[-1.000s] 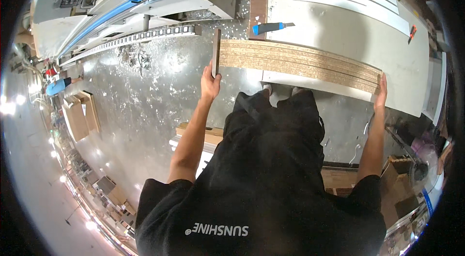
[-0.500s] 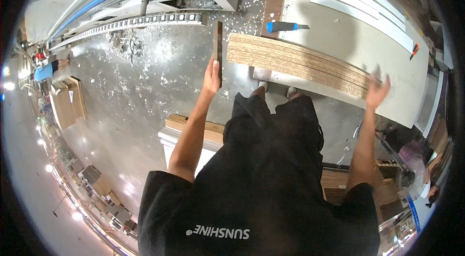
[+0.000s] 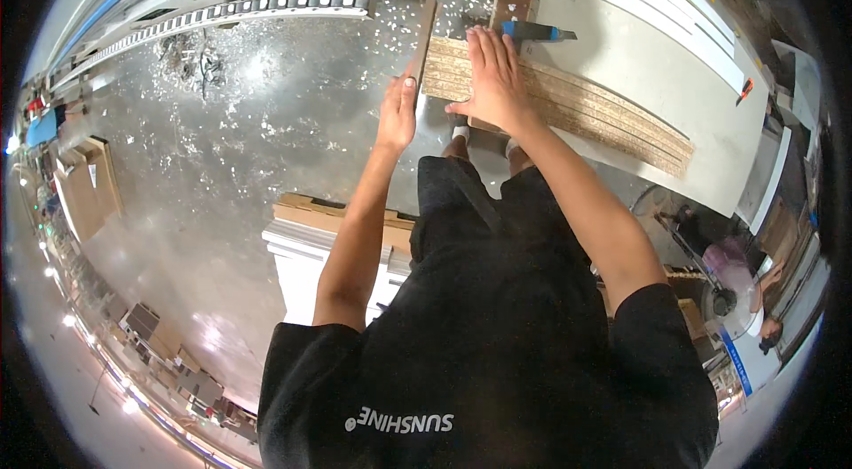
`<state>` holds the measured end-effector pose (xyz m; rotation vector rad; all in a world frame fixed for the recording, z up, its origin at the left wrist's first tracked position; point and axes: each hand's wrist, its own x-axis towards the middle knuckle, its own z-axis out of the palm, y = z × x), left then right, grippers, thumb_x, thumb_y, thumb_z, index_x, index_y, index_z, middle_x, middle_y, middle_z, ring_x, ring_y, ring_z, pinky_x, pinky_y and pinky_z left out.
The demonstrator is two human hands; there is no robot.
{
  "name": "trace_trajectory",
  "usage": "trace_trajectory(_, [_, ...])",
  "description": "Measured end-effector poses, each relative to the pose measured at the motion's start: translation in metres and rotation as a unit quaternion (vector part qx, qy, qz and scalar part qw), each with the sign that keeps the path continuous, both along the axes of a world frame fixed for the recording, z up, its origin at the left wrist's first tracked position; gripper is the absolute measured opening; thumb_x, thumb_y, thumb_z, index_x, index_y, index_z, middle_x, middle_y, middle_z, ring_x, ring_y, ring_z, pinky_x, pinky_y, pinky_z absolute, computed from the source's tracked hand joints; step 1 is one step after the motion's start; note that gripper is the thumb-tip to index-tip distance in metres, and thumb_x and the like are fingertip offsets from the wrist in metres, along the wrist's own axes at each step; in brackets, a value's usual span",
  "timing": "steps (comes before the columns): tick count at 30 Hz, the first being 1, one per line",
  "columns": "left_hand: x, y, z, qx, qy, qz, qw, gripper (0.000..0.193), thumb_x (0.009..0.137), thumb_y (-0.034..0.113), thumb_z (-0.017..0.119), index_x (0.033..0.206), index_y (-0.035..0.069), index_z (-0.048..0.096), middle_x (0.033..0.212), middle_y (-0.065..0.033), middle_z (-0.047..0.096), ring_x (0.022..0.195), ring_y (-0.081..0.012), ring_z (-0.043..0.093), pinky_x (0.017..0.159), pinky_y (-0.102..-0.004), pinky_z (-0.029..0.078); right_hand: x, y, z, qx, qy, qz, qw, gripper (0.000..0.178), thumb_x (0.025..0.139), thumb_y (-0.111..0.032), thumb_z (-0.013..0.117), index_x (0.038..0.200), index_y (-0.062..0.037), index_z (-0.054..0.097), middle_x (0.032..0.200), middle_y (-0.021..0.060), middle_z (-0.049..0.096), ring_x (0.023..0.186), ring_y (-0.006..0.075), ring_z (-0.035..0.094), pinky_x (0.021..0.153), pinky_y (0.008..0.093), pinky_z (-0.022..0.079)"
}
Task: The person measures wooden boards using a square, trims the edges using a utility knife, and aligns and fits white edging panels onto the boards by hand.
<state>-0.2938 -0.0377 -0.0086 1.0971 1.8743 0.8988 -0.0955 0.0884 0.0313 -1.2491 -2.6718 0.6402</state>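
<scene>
A stack of several particleboard strips lies with raw chip edges facing up on a pale board. My right hand rests flat on the stack near its left end, fingers stretched out and thumb apart. At that same end my left hand grips a narrow dark brown board, standing roughly in line with the stack's end. Its far end reaches beyond the stack; whether it touches the strips I cannot tell. Just beyond my right fingertips lies a blue-handled tool with a short flat blade.
Long white strips and an orange cutter lie on the pale board's far side. A machine with a roller track runs along the far left. White panels stand near my left elbow. Another person is at the right, beside a fan.
My right hand has moved left from the stack's right end onto its left end. The brown board in my left hand has shifted closer to the stack and tilted slightly.
</scene>
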Motion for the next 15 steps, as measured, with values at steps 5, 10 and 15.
trace_trajectory(5, [-0.002, -0.002, 0.004, 0.052, 0.045, -0.024, 0.997, 0.062, 0.12, 0.044, 0.033, 0.164, 0.004, 0.05, 0.137, -0.0342, 0.065, 0.134, -0.0521, 0.059, 0.116, -0.053, 0.044, -0.007, 0.0, -0.009, 0.004, 0.0, 0.0, 1.0, 0.132, 0.064, -0.052, 0.101, 0.163, 0.0038, 0.035, 0.16, 0.0217, 0.047, 0.152, 0.0376, 0.043, 0.131, 0.0541, 0.028])
trace_trajectory(10, [-0.003, 0.003, 0.011, 0.052, 0.05, -0.046, 0.996, 0.058, 0.12, 0.039, 0.037, 0.164, 0.003, 0.05, 0.113, -0.0284, 0.067, 0.113, -0.0473, 0.065, 0.102, -0.0508, 0.049, -0.004, -0.002, -0.018, 0.04, 0.002, -0.003, 0.999, 0.125, 0.066, -0.053, 0.099, 0.16, 0.0025, 0.04, 0.152, 0.0192, 0.053, 0.141, 0.0343, 0.051, 0.122, 0.0504, 0.035])
trace_trajectory(15, [-0.002, 0.004, 0.013, 0.048, 0.01, -0.042, 0.998, 0.058, 0.12, 0.037, 0.037, 0.164, 0.001, 0.049, 0.114, -0.0258, 0.067, 0.11, -0.0414, 0.065, 0.102, -0.048, 0.05, -0.005, -0.002, -0.017, 0.042, -0.014, 0.0, 0.999, 0.125, 0.068, -0.059, 0.095, 0.164, -0.0018, 0.039, 0.15, 0.0181, 0.055, 0.137, 0.0341, 0.053, 0.119, 0.0526, 0.037])
